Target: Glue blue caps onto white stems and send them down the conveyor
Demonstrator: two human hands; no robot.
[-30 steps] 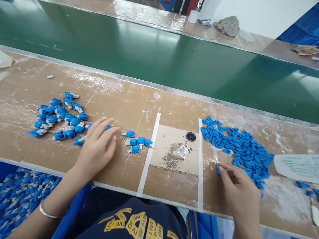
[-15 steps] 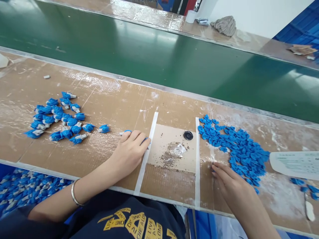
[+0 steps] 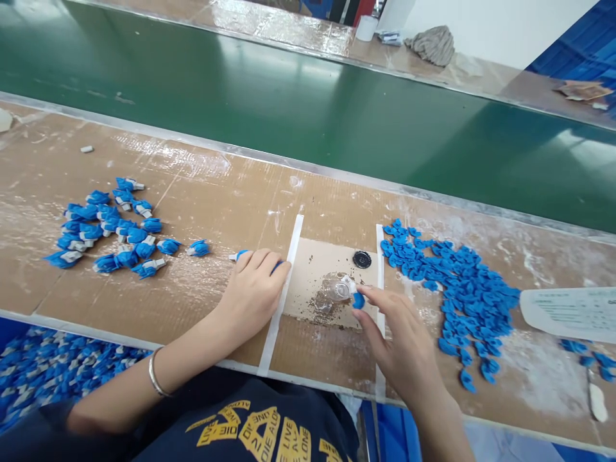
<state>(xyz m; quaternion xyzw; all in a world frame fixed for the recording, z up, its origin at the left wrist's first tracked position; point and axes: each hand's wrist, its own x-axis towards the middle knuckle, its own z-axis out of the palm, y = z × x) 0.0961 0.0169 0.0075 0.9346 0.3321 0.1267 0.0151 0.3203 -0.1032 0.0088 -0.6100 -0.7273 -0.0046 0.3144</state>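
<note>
My left hand (image 3: 257,289) is closed over blue pieces just left of the left white tape strip (image 3: 283,292); blue and pale bits poke out beside its fingers. Between thumb and fingertips, my right hand (image 3: 397,330) pinches a small blue piece (image 3: 359,301). That piece is at the right edge of a clear round item (image 3: 340,290) lying on the stained pale card (image 3: 312,256). A black round disc (image 3: 362,259) rests on the card's upper right. Many loose blue pieces (image 3: 474,289) are heaped to the right of the right tape strip (image 3: 380,276).
Blue pieces with pale tabs (image 3: 110,224) lie on the left of the cardboard-covered table (image 3: 202,192). More fill a blue bin at lower left. A white scoop-like item (image 3: 568,314) touches the right heap. A green belt (image 3: 289,109) runs behind.
My right hand has moved left from beside the heap to the card, now with a blue piece in its fingertips. Several pieces at the heap's near edge are newly visible. My left hand has barely moved.
</note>
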